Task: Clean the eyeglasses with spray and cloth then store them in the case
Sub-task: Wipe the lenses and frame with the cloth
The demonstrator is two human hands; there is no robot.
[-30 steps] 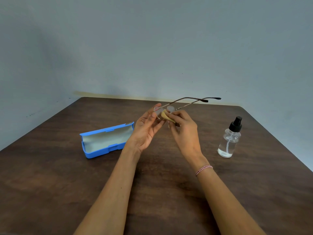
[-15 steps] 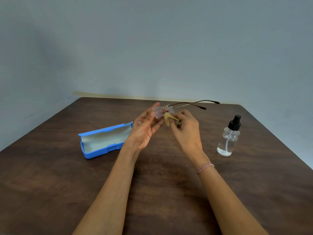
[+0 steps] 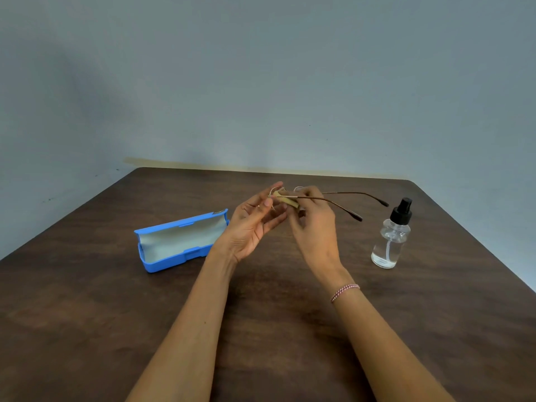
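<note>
Thin brown-framed eyeglasses [image 3: 333, 199] hang in the air above the middle of the table, temples unfolded and pointing right. My left hand [image 3: 252, 224] pinches the frame at its left lens, palm turned toward me. My right hand [image 3: 314, 224] pinches a small tan cloth [image 3: 287, 201] against that lens. An open blue case [image 3: 179, 242] with pale lining lies on the table to the left of my hands. A clear spray bottle [image 3: 391, 242] with a black pump stands upright to the right.
The dark brown wooden table [image 3: 87, 314] has its far edge against a grey wall. A pink-and-white bracelet [image 3: 344, 291] circles my right wrist.
The glasses have tilted and dropped, so their temples now slope down toward the bottle. My right hand moved the cloth across the left lens. The case and bottle stayed put.
</note>
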